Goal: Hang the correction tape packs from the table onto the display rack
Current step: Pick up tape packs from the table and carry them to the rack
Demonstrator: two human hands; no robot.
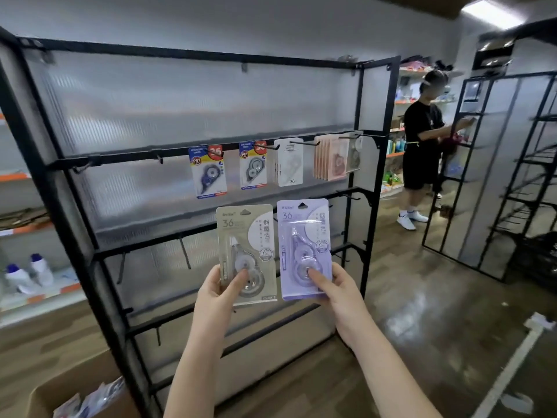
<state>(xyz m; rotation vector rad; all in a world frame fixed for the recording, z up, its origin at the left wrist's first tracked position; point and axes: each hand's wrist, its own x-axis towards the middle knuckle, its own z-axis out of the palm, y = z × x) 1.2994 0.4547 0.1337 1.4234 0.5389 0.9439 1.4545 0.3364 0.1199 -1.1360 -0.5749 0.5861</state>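
My left hand (pixel 219 289) pinches a beige correction tape pack (pixel 244 236) by its lower part, thumb on the front. My right hand (pixel 334 289) pinches a lilac correction tape pack (pixel 303 233) the same way. Both packs stand upright side by side in front of the black display rack (pixel 72 224). On the rack's upper hook row hang two blue-and-red packs (pixel 208 171) (pixel 253 165), white packs (pixel 288 162) and several pink packs (pixel 331 158). The hooks left of them and on the lower rows hold nothing.
A cardboard box (pixel 75 390) with more packs stands at the lower left. Shelves with bottles (pixel 27 274) lie behind the rack on the left. A person (pixel 422 146) in black works at another black rack (pixel 488 176) on the right. The wooden floor spreads between.
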